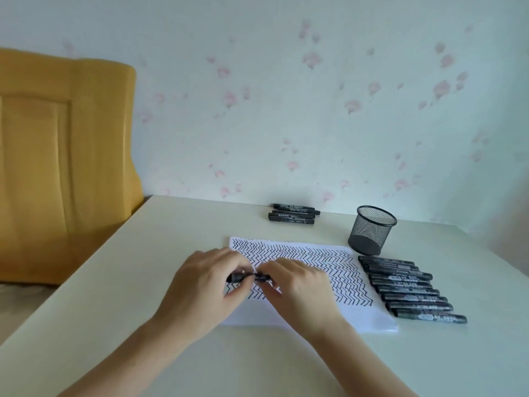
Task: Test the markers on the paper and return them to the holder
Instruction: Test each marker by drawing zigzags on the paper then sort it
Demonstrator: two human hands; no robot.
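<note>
Black marker [248,277] held level above the paper [303,282] near the middle of the bench [171,362], left hand [204,285] and right hand [300,287] each pinching one end. Mesh holder [372,230] upright toward far right corner; row of markers [412,287] along right edge; three markers [294,214] at far edge.

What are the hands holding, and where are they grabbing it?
Both hold one black marker over the paper. The left hand grips its left end, the right hand its right end.

Both hands [252,285] on marker [248,277] over paper [357,313]
</note>
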